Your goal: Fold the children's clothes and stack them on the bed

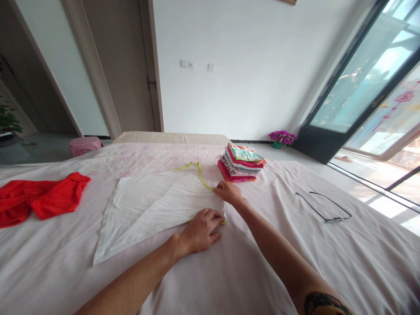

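Observation:
A white cloth garment with thin yellow trim, perhaps a sleeveless top, lies flattened lengthwise on the pale pink bed sheet. My left hand rests palm down on its near right corner, fingers stretched out, with a bit of yellow trim showing beside the fingertips. At the far right corner, my right hand has its fingers closed on the yellow trim, which loops away toward the back. Just beyond that hand stands a stack of folded colourful clothes.
A crumpled red garment lies at the left. Black-framed glasses rest with temples unfolded on the sheet at the right. Past the bed are a pink stool, purple flowers in a green pot and a glass door.

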